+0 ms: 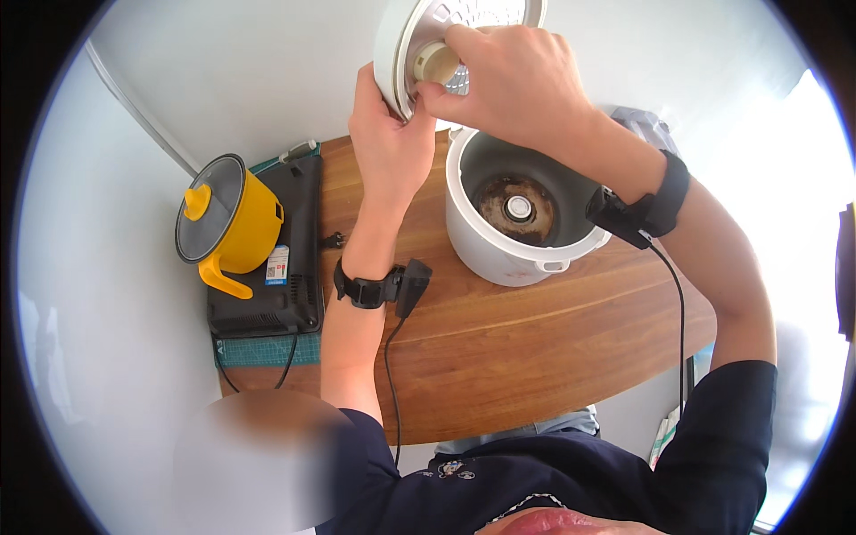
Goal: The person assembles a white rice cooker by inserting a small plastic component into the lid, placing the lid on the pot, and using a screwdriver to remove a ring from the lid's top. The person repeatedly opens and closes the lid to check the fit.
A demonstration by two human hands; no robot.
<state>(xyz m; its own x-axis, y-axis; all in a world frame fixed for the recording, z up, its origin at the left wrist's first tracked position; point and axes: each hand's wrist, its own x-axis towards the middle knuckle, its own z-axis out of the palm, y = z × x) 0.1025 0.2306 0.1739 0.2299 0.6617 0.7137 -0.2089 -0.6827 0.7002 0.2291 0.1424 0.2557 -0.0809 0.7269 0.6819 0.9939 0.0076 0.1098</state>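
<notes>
My left hand (392, 147) grips the rim of a round rice cooker lid (389, 53), raised above the table. The lid is tilted so its metal inner side with slots shows. At the lid's middle sits a small cream round cap (438, 64). My right hand (517, 85) has its thumb and a finger closed about that cap. Below stands the white rice cooker body (490, 254), open at the top. No inner pot is inside it; a brown-stained heating plate (539, 214) with a round centre button shows at its bottom.
On the left, a yellow electric pot (250, 223) with a grey lid rests on a black flat appliance (303, 241) over a green mat (267, 349). A plug (333, 240) lies on the wooden table (481, 357). Cables hang from both wrist devices. White walls close off the back and left.
</notes>
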